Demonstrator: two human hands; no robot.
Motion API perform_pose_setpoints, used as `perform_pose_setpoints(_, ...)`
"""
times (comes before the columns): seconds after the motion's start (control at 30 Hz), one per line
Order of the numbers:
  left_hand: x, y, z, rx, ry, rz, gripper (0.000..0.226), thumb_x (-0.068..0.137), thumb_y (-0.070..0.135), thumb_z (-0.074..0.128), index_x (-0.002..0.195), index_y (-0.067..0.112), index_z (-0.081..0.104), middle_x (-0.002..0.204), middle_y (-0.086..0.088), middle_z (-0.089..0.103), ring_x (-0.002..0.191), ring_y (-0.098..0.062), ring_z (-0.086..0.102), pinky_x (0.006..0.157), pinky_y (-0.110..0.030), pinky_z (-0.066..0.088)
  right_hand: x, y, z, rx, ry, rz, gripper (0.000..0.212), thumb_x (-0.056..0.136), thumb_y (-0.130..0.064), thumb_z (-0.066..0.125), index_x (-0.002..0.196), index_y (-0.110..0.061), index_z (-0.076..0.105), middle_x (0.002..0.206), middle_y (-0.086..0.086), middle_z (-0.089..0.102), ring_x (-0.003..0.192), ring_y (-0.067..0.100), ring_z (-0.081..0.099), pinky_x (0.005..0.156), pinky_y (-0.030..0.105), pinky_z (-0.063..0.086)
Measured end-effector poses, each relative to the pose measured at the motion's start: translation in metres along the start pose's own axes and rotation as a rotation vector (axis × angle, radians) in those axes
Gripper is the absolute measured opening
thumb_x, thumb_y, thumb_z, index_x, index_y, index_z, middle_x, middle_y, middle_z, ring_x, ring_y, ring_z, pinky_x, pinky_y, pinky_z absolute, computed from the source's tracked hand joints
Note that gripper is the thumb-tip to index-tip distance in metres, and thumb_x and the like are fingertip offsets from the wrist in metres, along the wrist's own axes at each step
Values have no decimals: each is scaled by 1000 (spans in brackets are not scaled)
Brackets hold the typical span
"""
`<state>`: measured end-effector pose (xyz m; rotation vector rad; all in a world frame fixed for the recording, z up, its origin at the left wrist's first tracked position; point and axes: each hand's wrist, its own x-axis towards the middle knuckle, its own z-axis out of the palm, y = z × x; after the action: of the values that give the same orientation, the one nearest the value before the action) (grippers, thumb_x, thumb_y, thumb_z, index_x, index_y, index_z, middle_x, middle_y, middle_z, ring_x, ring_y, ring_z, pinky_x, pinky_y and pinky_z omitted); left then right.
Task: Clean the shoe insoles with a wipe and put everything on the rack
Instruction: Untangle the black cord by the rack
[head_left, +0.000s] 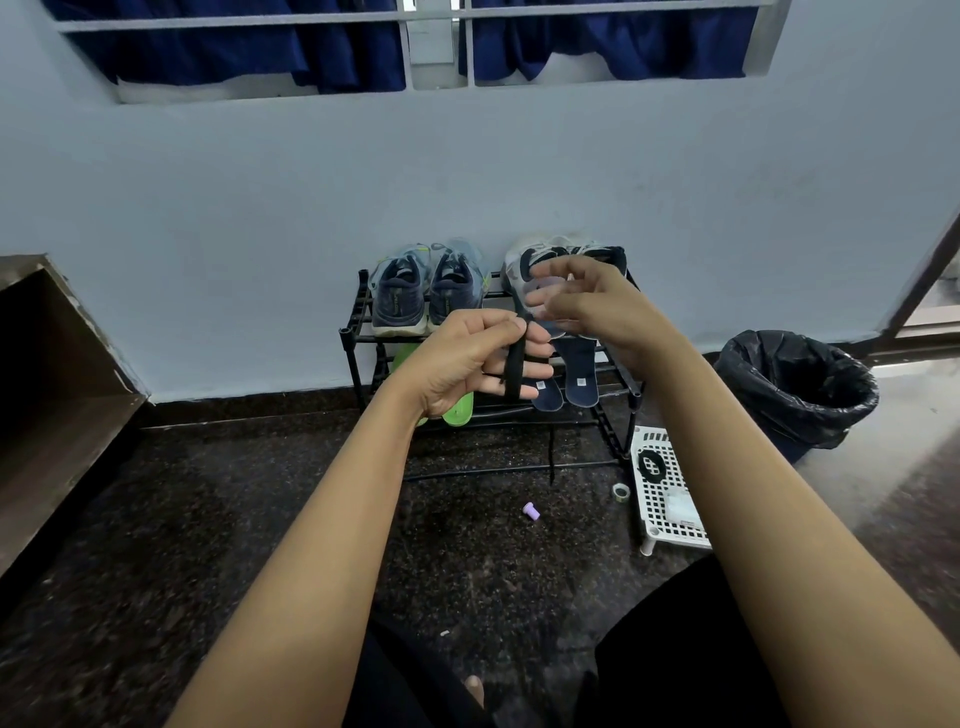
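My left hand (467, 364) is raised in front of the black shoe rack (358, 332), with a black shoelace (514, 371) wound in loops round its fingers. My right hand (592, 306) hovers just right of it; its blurred fingertips meet the lace's upper end. A loose tail of lace (551, 457) hangs toward the floor. Navy sneakers (400, 301) and white sneakers (522, 260) stand on the top shelf. On the middle shelf lie two navy insoles (579, 374) and green insoles (460, 413), partly hidden by my left hand.
A white perforated stand (657, 525) sits on the floor to the right, holding a black coiled lace (651, 465) and a white packet (680, 506). A tape roll (621, 492) and a purple cap (531, 512) lie nearby. A bin with a black bag (800, 384) stands at the right, wooden furniture (52, 415) at the left.
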<state>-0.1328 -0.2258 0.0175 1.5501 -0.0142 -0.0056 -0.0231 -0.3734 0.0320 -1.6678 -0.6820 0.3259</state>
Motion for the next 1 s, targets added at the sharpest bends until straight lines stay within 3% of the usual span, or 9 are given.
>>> perform_pose_setpoints(0.07,-1,1,1,-1,6,-2,22,102,15,48,96,5,68,98,-14,74,93,-33,72,76,-49,60,-1,1,-4,40,-118,-27,37,86,6,52,116,-15,58,107,9,68,91,17,63,91,37,49)
perform_pose_setpoints(0.13,-2,2,2,-3,17,-4,23,102,16,48,96,5,67,94,-13,74,88,-30,73,71,-45,62,-5,1,-5,68,-240,-70,33,90,5,52,118,-11,57,110,10,67,97,19,62,94,36,47)
perform_pose_setpoints(0.23,-3,3,2,-1,32,-5,23,102,17,48,95,5,66,89,-11,74,81,-28,74,68,-40,62,-10,1,-5,105,-347,-81,29,92,1,53,120,-6,56,108,16,65,96,22,61,90,32,50)
perform_pose_setpoints(0.37,-5,4,2,3,40,-12,23,102,18,48,95,5,66,86,-10,74,78,-28,74,66,-39,62,-11,3,-4,97,-349,-80,25,93,-6,55,117,-6,59,94,11,64,89,22,59,82,30,50)
perform_pose_setpoints(0.57,-7,8,3,-77,61,19,23,102,17,47,93,7,65,83,-9,74,71,-23,74,64,-37,62,-12,3,-1,265,-432,-66,26,92,-5,51,117,-8,58,101,12,63,95,18,61,81,26,51)
perform_pose_setpoints(0.77,-7,10,5,-188,89,54,23,103,16,44,96,7,64,82,-7,74,70,-21,74,64,-36,62,-8,8,6,249,-242,-223,25,84,-5,63,109,1,63,100,9,70,97,18,64,86,26,49)
perform_pose_setpoints(0.9,-6,11,4,-235,99,83,26,104,17,42,94,7,64,83,-6,74,70,-21,74,64,-35,62,-6,11,11,102,-141,-319,17,90,-6,60,103,1,66,96,7,70,94,15,64,84,24,49)
perform_pose_setpoints(1.0,-5,10,4,-257,96,94,26,104,17,41,95,7,63,82,-6,74,71,-21,74,64,-36,62,-7,13,14,-2,-155,-357,16,93,-9,56,104,-5,67,96,1,70,96,12,63,87,25,49)
